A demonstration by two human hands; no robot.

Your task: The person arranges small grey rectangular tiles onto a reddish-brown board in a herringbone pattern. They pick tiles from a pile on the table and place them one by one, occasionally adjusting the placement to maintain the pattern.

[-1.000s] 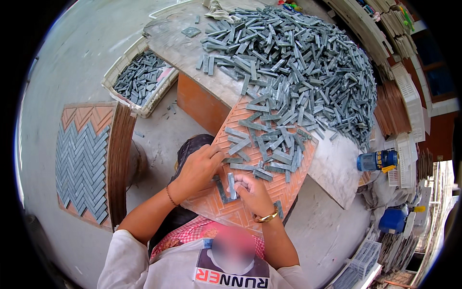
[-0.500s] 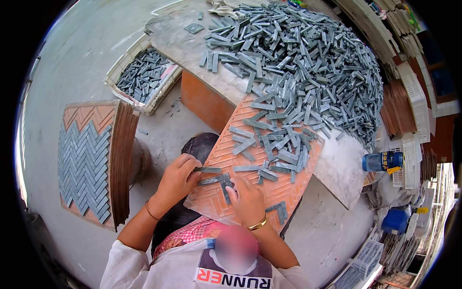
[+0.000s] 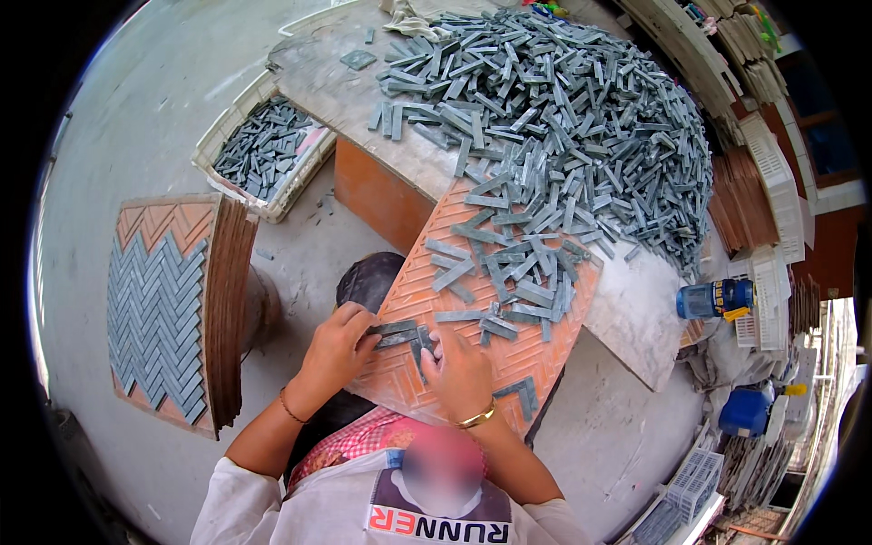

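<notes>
On the orange herringbone-grooved board (image 3: 391, 380) in front of me, my left hand (image 3: 341, 347) pinches the left end of a grey stone strip (image 3: 396, 326). That strip lies alongside another grey strip (image 3: 396, 340). My right hand (image 3: 461, 374) is bent over the board, its thumb and fingertips closed at an upright-set strip (image 3: 418, 354) beside the right ends of those two. Its fingers partly cover the strips there. To the right of this hand, an angled pair of strips (image 3: 522, 392) sits in the grooves. Loose strips (image 3: 536, 292) are scattered over the board's far half.
A large heap of grey strips (image 3: 554, 118) covers the table beyond. At left stand a white crate (image 3: 207, 150) of strips and a board stack (image 3: 232, 318) topped by a strip-filled herringbone panel (image 3: 159, 318). A blue bottle (image 3: 704, 300) is at the right.
My left hand has brought its strip down against the strip below it. My right fingers have shifted up along the upright-set strip. The whole view has moved slightly.
</notes>
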